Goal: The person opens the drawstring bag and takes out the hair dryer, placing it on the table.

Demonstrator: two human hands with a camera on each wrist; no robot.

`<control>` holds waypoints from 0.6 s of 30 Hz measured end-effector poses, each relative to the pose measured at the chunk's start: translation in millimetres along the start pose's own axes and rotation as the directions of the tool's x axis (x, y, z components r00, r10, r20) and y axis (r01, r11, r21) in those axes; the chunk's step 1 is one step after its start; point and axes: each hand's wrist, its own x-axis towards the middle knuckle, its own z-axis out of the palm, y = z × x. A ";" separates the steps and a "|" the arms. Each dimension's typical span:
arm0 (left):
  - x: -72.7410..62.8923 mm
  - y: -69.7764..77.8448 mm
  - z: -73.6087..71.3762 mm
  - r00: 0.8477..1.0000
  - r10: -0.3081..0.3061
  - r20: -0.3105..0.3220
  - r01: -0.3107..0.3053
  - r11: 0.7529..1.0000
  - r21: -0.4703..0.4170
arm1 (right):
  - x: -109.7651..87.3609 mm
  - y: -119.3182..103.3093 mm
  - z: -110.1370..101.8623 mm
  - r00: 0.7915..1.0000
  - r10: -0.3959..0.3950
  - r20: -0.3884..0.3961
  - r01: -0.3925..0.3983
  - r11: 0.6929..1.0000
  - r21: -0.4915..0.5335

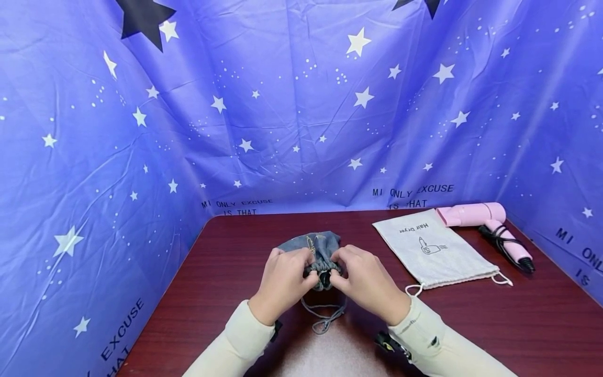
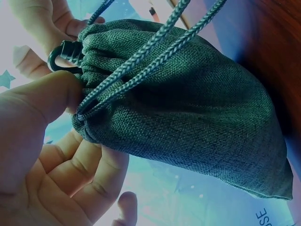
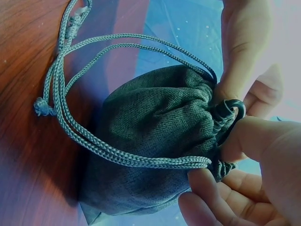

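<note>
A dark grey drawstring pouch [image 1: 328, 242] with a yellow print is between the two hands, its mouth gathered and turned toward the person. My left hand [image 1: 285, 277] pinches one side of the gathered mouth between thumb and fingers. On the opposite side, my right hand [image 1: 369, 280] pinches the rim the same way. A looped black cord with a ribbed sleeve [image 3: 225, 110] pokes out of the mouth between the thumbs; what it belongs to is hidden inside. The grey drawstrings [image 2: 150, 49] hang in loops from both sides, and their knotted end [image 1: 322, 327] lies toward the front.
To the right, a white drawstring bag [image 1: 447, 262] printed "Hair Dryer" lies flat on the dark red table [image 1: 226, 272]. A pink hair dryer [image 1: 476, 213] with its black cord [image 1: 501, 241] wrapped at the handle overlaps the bag's far corner. Blue starry cloth [image 1: 292, 120] surrounds the table.
</note>
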 end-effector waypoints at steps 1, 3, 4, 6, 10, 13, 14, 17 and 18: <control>0.0 -0.1 -0.1 1.000 -0.002 0.001 0.002 1.000 -0.001 | 0.0 0.2 -0.3 1.000 0.003 0.003 -0.003 1.000 -0.001; 0.0 -0.3 -0.6 1.000 -0.002 0.001 0.002 1.000 -0.002 | 0.0 0.5 -0.6 1.000 0.010 0.009 -0.010 1.000 -0.003; 0.1 -0.3 -1.0 1.000 -0.002 0.000 0.002 1.000 -0.004 | 0.0 0.7 -0.9 1.000 0.014 0.012 -0.014 1.000 -0.004; 0.2 -0.5 -1.6 1.000 -0.003 -0.005 0.003 1.000 -0.007 | 0.2 0.8 -1.3 1.000 0.022 0.016 -0.022 1.000 -0.005; 0.5 -0.4 -2.9 1.000 -0.005 -0.011 0.005 1.000 -0.012 | 0.8 1.0 -2.4 0.999 0.032 0.019 -0.032 0.999 -0.008; 0.6 -0.8 -2.9 1.000 -0.002 -0.014 0.002 1.000 -0.010 | 1.2 1.4 -3.3 0.999 0.039 0.022 -0.039 0.999 -0.002; 0.6 -1.1 -2.9 1.000 -0.001 -0.016 0.001 1.000 -0.009 | 1.3 1.7 -3.5 0.999 0.041 0.023 -0.041 0.999 0.000; 0.5 -2.0 -3.0 1.000 0.004 -0.023 -0.004 1.000 -0.007 | 1.6 2.1 -4.3 0.999 0.048 0.025 -0.048 0.999 0.009; 0.5 -2.2 -3.1 1.000 0.005 -0.024 -0.006 1.000 -0.006 | 1.7 2.3 -4.4 0.999 0.049 0.025 -0.049 0.999 0.012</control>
